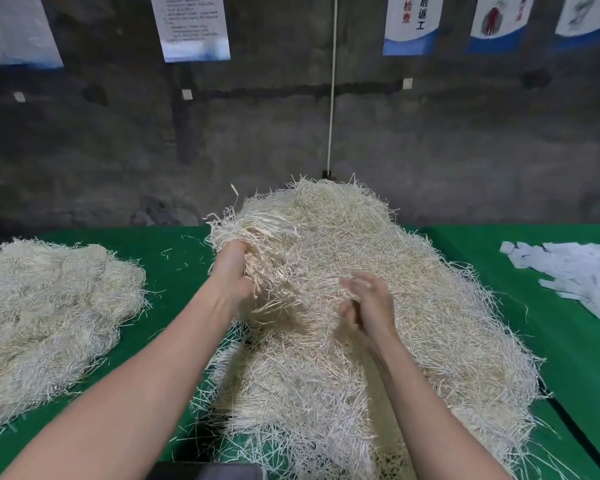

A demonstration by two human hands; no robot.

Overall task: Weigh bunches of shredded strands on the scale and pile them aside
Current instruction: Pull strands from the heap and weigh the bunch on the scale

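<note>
Green table point(177, 265), grey poster-hung wall point(257, 133). The heap of strands point(430, 306) runs lengthwise toward that wall. Left hand point(231, 268) fingers clutch a bunch point(257, 237); right hand point(371, 303) fingers loosely spread.

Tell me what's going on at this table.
A person is working at a green table. The left-hand grip holds up a bunch of shredded strands at the big heap in the middle. The right-hand grip is open and blurred over that heap. A second pile lies to the left, white paper slips to the right. No scale is in view.
</note>
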